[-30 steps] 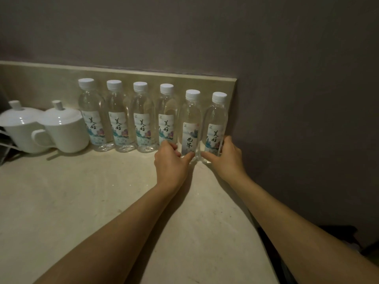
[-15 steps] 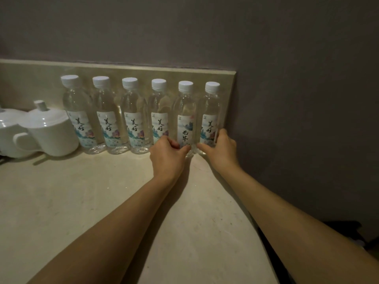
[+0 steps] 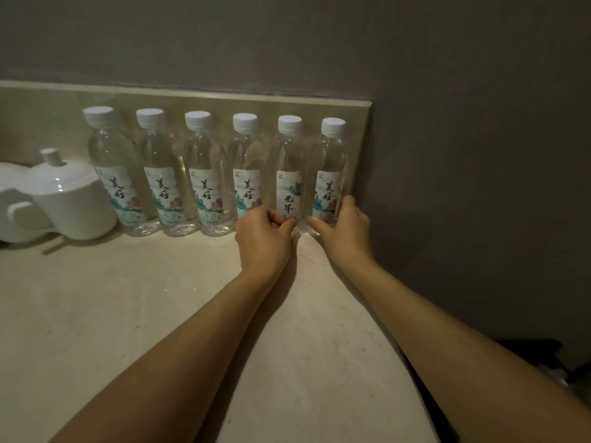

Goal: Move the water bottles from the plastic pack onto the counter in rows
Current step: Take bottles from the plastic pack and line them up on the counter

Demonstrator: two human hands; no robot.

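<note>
Holding: left hand (image 3: 263, 241) pinches the fifth water bottle (image 3: 289, 174) low; right hand (image 3: 343, 227) wraps the sixth water bottle (image 3: 331, 174) at its base.
Place: six-bottle row on the table (image 3: 128, 314), by the backsplash (image 3: 192, 100).
Handling: full, thin-walled, smooth; likely best taken mid-body.

six water bottles (image 3: 204, 174) upright in a row on the counter (image 3: 128, 314) against the backsplash (image 3: 48, 123), at 12 o'clock. left hand (image 3: 263, 239) grips fifth bottle (image 3: 289, 174) base, right hand (image 3: 343, 230) grips sixth bottle (image 3: 331, 171) base. two white lidded cups (image 3: 68, 199) at 9 o'clock.
</note>
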